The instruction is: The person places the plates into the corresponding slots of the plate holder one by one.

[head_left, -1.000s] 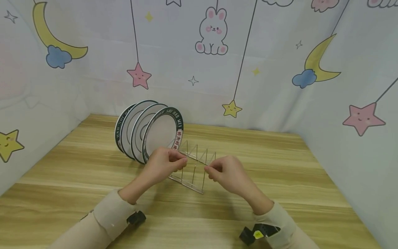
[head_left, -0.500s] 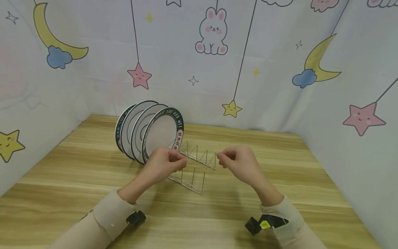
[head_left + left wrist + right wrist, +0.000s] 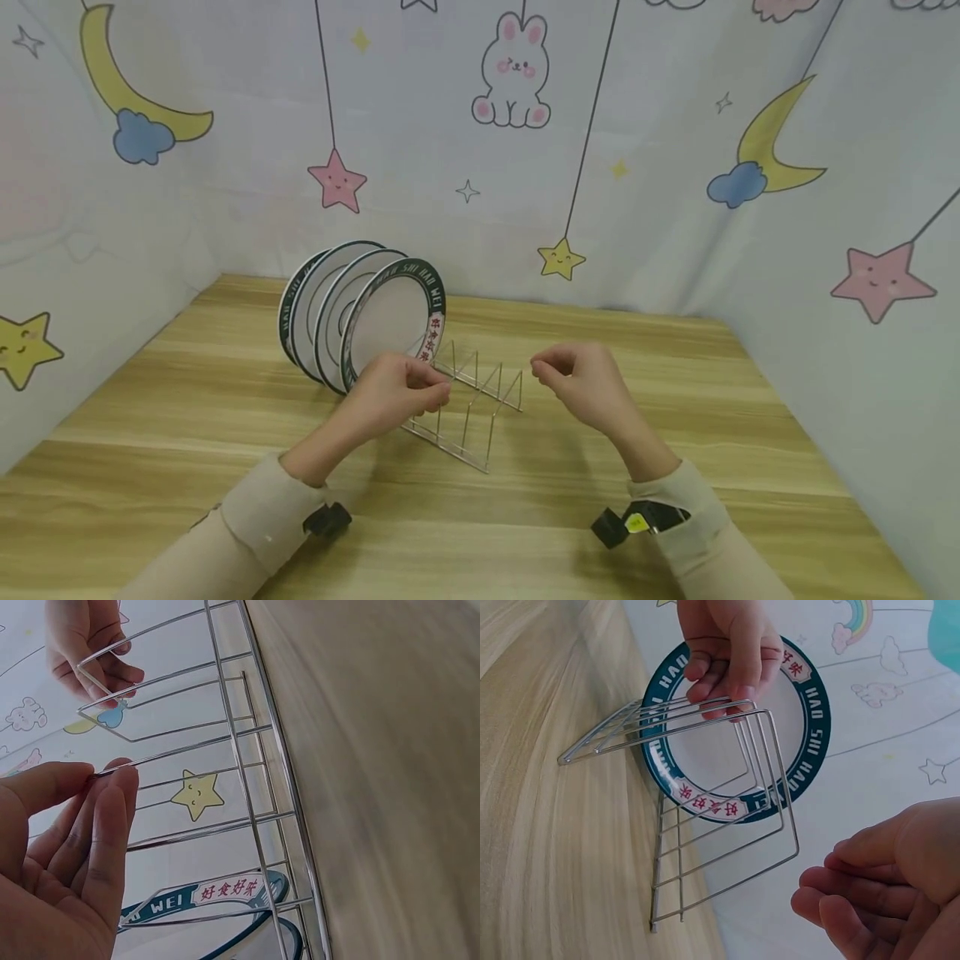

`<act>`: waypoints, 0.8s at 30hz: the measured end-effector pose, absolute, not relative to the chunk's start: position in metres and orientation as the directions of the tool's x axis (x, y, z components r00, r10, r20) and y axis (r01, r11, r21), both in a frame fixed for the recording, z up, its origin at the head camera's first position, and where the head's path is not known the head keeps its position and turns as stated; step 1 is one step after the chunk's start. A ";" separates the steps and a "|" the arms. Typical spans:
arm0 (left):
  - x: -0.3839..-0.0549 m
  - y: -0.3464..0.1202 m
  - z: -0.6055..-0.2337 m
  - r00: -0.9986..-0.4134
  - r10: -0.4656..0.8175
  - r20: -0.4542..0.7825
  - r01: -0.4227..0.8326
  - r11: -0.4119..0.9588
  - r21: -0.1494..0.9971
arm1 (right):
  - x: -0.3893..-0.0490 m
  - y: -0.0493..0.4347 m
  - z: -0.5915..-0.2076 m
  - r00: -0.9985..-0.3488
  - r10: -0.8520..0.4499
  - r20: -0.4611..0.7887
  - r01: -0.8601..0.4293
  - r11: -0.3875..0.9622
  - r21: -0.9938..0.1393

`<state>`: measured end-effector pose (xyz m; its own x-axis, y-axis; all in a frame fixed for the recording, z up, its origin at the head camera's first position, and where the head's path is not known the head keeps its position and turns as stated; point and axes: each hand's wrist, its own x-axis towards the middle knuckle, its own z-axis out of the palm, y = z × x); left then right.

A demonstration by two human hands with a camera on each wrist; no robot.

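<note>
A silver wire dish rack (image 3: 450,450) stands on the wooden table, its right-hand slots bare. Upright in its left part are several white plates (image 3: 390,321) with dark green rims and lettering. My left hand (image 3: 392,387) is at the rack's middle, just in front of the nearest plate. In the left wrist view, the thumb and fingertips of that left hand (image 3: 79,840) pinch the bend of one rack wire. Just right of the rack's end wire, my right hand (image 3: 588,387) holds nothing. Its fingers (image 3: 855,892) are loosely bent in the right wrist view, apart from the wires.
The wooden table (image 3: 637,525) runs back to a pale cloth backdrop (image 3: 645,250) printed with stars, moons and a rabbit. Similar cloth hangs at both sides. Dark wrist cameras are strapped over both beige sleeves (image 3: 273,508).
My right hand has come off the rack's right end wire and moved a little to the right and away. The left hand keeps its place on the rack, and the plates have not moved.
</note>
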<state>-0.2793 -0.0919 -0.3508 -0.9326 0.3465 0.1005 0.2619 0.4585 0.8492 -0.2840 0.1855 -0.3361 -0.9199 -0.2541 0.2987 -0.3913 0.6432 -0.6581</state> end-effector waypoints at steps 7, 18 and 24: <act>-0.281 -0.094 -0.350 -0.928 0.360 0.094 0.262 0.454 0.851 | -0.285 0.180 -0.341 -0.913 -0.279 0.299 -0.408 0.649 -0.642; -0.279 -0.095 -0.347 -0.928 0.363 0.083 0.258 0.467 0.846 | -0.284 0.171 -0.348 -0.911 -0.281 0.303 -0.413 0.645 -0.644; -0.280 -0.094 -0.347 -0.924 0.373 0.087 0.269 0.471 0.840 | -0.285 0.169 -0.352 -0.916 -0.269 0.297 -0.400 0.647 -0.649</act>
